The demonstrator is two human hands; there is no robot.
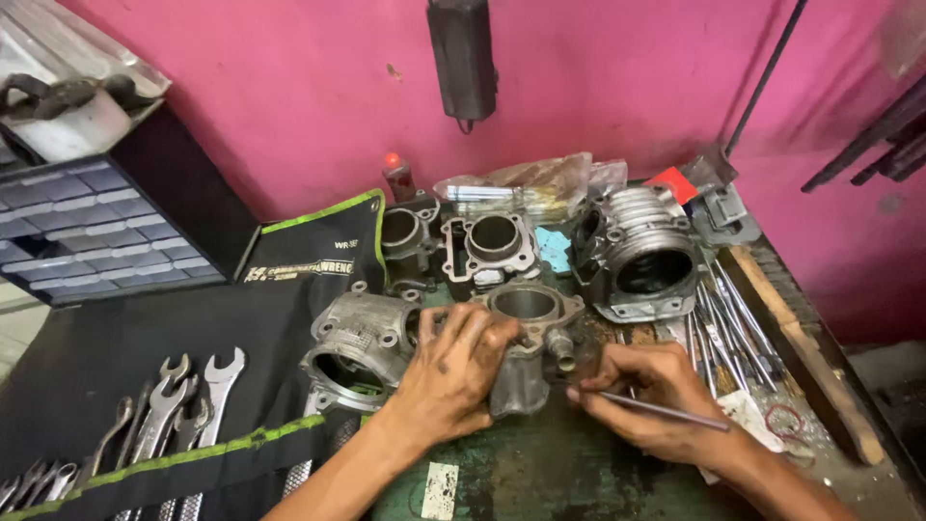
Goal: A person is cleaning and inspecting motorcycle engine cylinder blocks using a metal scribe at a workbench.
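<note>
The wrenches [183, 400] lie in a black cloth roll [145, 367], nearest of all, to the left of the metal cylinder [526, 347]. The left hand [453, 371] is wrapped around the left side of that cylinder and holds it standing up on the green bench [540, 473]. The right hand [656, 396] sits just to the right of the cylinder. Its fingers are pinched shut on a thin metal rod [661, 412]. The rod's tip points at the cylinder's side, but I cannot tell if it touches.

Another grey engine part [362, 347] lies tipped over, touching the left of the cylinder. A pile of long thin rods [728, 318] lies to its right. Behind the cylinder stand more engine parts [492, 246] and a big ribbed one [641, 251]. A drawer box [116, 227] sits far to the left, by the pink wall [289, 106].
</note>
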